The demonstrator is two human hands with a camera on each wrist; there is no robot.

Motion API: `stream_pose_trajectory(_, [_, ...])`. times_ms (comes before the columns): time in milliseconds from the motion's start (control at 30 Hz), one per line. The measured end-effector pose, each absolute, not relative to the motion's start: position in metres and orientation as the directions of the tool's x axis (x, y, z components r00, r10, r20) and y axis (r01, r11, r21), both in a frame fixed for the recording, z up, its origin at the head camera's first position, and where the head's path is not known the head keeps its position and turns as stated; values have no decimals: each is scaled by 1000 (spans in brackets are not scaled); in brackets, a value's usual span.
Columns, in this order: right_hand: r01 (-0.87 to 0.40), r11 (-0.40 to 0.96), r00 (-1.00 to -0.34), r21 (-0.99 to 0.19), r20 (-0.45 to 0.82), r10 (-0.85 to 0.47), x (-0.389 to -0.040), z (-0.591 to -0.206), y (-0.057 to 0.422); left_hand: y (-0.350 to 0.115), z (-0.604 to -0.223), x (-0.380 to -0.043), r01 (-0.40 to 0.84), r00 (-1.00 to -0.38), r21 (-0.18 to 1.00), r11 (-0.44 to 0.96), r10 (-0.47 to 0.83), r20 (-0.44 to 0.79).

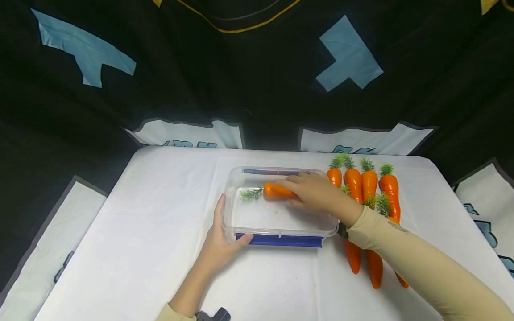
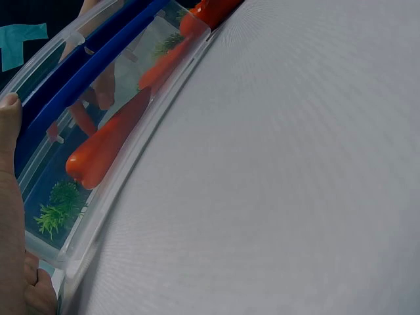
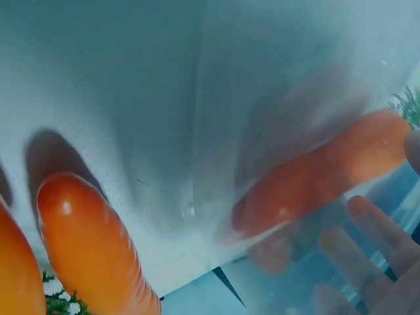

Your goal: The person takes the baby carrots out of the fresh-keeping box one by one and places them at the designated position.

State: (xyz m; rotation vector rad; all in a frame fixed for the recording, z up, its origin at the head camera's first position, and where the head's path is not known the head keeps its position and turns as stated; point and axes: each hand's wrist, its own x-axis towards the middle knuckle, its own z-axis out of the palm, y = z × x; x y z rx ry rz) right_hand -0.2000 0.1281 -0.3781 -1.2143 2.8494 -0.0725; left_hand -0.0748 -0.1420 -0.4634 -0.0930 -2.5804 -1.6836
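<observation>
A clear plastic food container (image 1: 277, 232) with blue latches stands on the table. My left hand (image 1: 218, 238) holds its near left corner, thumb by the front latch and fingers along the left wall. One orange carrot (image 1: 275, 191) with a green leafy top lies on the container's floor, leaves pointing left. Inside the container, my right hand (image 1: 311, 191) is over the carrot's narrow end. Its fingers (image 3: 377, 230) look spread and fairly straight beside the carrot in the right wrist view; the thumb is near or touching it. The tip is hidden in the head view.
Several more carrots (image 1: 389, 191) lie in two rows right of the container, partly beneath the right forearm. A white cloth covers the table (image 1: 160, 223). Dark fabric with blue patches (image 1: 349, 53) hangs behind the far edge.
</observation>
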Motion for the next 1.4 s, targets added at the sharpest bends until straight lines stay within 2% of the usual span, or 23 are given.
stream_pose_trajectory(167, [-736, 675, -674, -48, -40, -738, -200, -384, 126, -141, -463, -75, 79, -997, 912, 402, 17, 79])
stream_pose_trajectory(300, [-768, 640, -640, -36, 8, -768, -201, -388, 126, -140, -463, -75, 75, -997, 913, 402, 15, 75])
stream_pose_trajectory(500, [-804, 593, -589, 43, 81, -804, -201, -395, 124, -140, -462, -74, 84, -996, 911, 404, 17, 84])
stream_pose_trajectory(667, [-803, 594, -589, 48, 81, -804, -201, -397, 124, -140, -460, -74, 96, -995, 909, 405, 20, 96])
stream_pose_trajectory(967, [-792, 610, -610, -11, 7, -792, -199, -397, 121, -140, -463, -74, 95, -995, 912, 398, 21, 95])
stream_pose_trajectory(1133, [-749, 659, -648, -66, -131, -750, -195, -394, 120, -140, -463, -74, 91, -996, 909, 406, 18, 92])
stream_pose_trajectory(1233, [-739, 669, -646, -76, -201, -736, -193, -393, 118, -140, -462, -74, 97, -995, 909, 405, 21, 97])
stream_pose_trajectory(1400, [-731, 674, -639, -106, -237, -731, -192, -392, 115, -141, -461, -74, 99, -995, 911, 401, 22, 99])
